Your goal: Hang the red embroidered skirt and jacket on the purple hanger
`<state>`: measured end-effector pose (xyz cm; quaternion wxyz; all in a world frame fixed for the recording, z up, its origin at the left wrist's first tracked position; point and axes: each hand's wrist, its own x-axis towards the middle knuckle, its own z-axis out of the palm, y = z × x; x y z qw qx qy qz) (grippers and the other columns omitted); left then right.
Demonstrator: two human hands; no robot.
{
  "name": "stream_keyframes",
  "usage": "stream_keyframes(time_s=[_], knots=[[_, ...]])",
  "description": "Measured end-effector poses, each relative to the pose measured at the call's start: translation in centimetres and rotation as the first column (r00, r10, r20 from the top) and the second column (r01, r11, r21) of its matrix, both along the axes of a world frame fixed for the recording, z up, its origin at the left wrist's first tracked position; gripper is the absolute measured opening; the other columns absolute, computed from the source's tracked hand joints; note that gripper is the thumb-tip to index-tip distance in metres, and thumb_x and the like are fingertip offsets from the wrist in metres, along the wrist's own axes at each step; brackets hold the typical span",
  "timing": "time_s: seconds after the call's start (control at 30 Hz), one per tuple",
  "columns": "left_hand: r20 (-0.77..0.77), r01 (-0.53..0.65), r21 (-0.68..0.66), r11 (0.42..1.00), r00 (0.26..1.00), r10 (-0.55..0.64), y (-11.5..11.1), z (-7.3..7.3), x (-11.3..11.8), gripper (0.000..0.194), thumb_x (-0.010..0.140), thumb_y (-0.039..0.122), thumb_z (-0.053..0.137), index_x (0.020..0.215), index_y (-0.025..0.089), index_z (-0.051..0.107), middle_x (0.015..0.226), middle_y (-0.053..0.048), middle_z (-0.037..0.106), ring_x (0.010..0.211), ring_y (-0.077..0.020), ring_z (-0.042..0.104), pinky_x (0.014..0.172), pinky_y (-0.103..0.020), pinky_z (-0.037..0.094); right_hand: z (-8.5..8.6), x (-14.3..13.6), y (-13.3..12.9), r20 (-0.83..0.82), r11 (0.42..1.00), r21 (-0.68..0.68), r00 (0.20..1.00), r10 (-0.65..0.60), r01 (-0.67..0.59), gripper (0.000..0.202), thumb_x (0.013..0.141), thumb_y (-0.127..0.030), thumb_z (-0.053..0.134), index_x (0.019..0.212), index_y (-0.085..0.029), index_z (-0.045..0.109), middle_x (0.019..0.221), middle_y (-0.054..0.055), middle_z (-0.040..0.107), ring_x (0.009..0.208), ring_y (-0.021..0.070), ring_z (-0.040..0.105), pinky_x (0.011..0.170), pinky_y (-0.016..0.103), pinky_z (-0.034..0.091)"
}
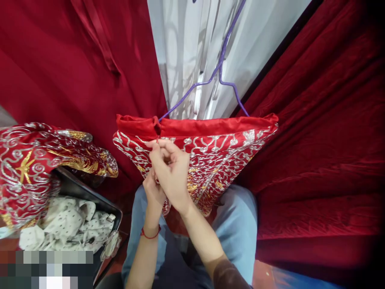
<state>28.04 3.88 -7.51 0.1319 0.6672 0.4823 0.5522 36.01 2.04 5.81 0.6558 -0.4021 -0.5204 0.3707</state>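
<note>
While both hands meet at the waistband of the red embroidered skirt (pixel 210 156), the right hand (pixel 170 170) lies in front with its fingertips (pixel 155 145) pinched together just under the small red closure (pixel 156 127) at the band's seam; whether a thread or loop sits between them cannot be told; the left hand (pixel 152 188) is tucked close behind and below it, mostly hidden, its fingers curled against the silver-patterned cloth, and how firmly it holds cannot be told either; a thin red string circles the left wrist (pixel 150 235). Directly above the pinch, the skirt's plain red band hangs folded over a purple wire hanger (pixel 221 66), whose hook rises out of view in front of a pale curtain (pixel 186 48); dark red drapes (pixel 315 140) hang on either side of it. Below the hands, the skirt falls toward the person's light blue trouser legs (pixel 237 228). Well off to the left of the grip, another red and silver embroidered garment (pixel 33 160) lies heaped over a dark tray (pixel 87 190) holding white dotted fabric (pixel 69 224).
</note>
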Motion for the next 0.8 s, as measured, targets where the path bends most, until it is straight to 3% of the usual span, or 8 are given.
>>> stream_keyframes(time_s=[0.1,0.2,0.27,0.33,0.4,0.5,0.6,0.8], knots=[[-0.016,-0.014,0.003,1.0,1.0,0.014,0.2,0.6,-0.3,0.011,0.09,0.031,0.057,0.092,0.021,0.055,0.077,-0.001,0.062,0.066,-0.014,0.059,0.062,-0.025,0.045,-1.0,2.0,-0.3,0.318,0.995,0.082,0.945,-0.081,0.058,0.025,0.094,-0.035,0.051,0.092,-0.02,0.071,0.057,-0.005,0.054,0.05,0.0067,0.044,0.054,0.021,0.037],[0.097,-0.085,0.054,0.995,0.992,0.079,0.5,2.6,-0.5,0.012,0.089,0.029,0.061,0.091,0.019,0.054,0.078,0.001,0.059,0.064,-0.0102,0.056,0.06,-0.021,0.046,-0.7,4.9,-0.4,0.481,0.94,0.263,0.816,-0.322,0.216,0.026,0.096,-0.031,0.048,0.085,-0.02,0.069,0.069,0.0,0.062,0.06,0.0098,0.05,0.062,0.025,0.042],[0.187,-0.173,0.2,0.964,0.973,0.136,0.9,5.1,-0.5,0.016,0.088,0.028,0.063,0.097,0.018,0.055,0.089,-0.001,0.058,0.07,-0.0097,0.056,0.06,-0.02,0.046,0.6,6.5,-0.1,0.504,0.841,0.44,0.688,-0.522,0.315,0.024,0.096,-0.03,0.049,0.089,-0.019,0.068,0.085,0.005,0.065,0.079,0.015,0.056,0.075,0.031,0.045],[0.151,-0.226,0.369,0.902,0.972,0.182,1.7,8.5,-0.4,0.022,0.087,0.027,0.065,0.106,0.018,0.057,0.104,-0.005,0.059,0.087,-0.0136,0.059,0.07,-0.024,0.05,2.0,7.3,0.6,0.545,0.764,0.567,0.556,-0.627,0.306,0.023,0.095,-0.03,0.048,0.102,-0.019,0.067,0.101,0.008,0.065,0.099,0.0204,0.055,0.088,0.037,0.043],[-0.009,-0.239,0.495,0.835,0.96,0.28,2.8,11.9,-0.3,0.03,0.087,0.028,0.064,0.114,0.016,0.06,0.117,-0.009,0.062,0.114,-0.0223,0.056,0.099,-0.04,0.045,3.2,7.1,1.6,0.612,0.752,0.616,0.456,-0.645,0.236,0.029,0.096,-0.03,0.046,0.115,-0.018,0.064,0.112,0.01,0.062,0.11,0.0232,0.051,0.095,0.041,0.038],[-0.205,-0.156,0.517,0.842,0.932,0.298,4.4,15.2,-0.1,0.033,0.09,0.034,0.061,0.118,0.017,0.063,0.126,-0.009,0.062,0.131,-0.0284,0.048,0.115,-0.052,0.024,3.6,5.6,2.9,0.691,0.776,0.602,0.366,-0.623,0.185,0.035,0.097,-0.027,0.041,0.125,-0.015,0.059,0.113,0.011,0.06,0.109,0.024,0.048,0.097,0.043,0.033],[-0.235,-0.128,0.473,0.872,0.935,0.265,5.1,15.2,-0.2,0.02,0.093,0.034,0.058,0.105,0.021,0.067,0.112,-0.003,0.07,0.122,-0.024,0.057,0.115,-0.05,0.022,2.6,4.0,3.6,0.708,0.782,0.576,0.333,-0.623,0.238,0.034,0.098,-0.026,0.041,0.123,-0.014,0.061,0.105,0.011,0.061,0.1,0.0234,0.047,0.093,0.042,0.03],[-0.033,-0.18,0.492,0.852,0.974,0.225,3.5,12.1,-0.6,0.01,0.09,0.032,0.063,0.094,0.022,0.062,0.091,0.0,0.071,0.093,-0.017,0.066,0.105,-0.043,0.037,0.5,3.7,2.7,0.64,0.763,0.579,0.419,-0.644,0.288,0.022,0.094,-0.024,0.051,0.105,-0.026,0.071,0.095,0.004,0.058,0.094,0.0207,0.049,0.088,0.04,0.029]])
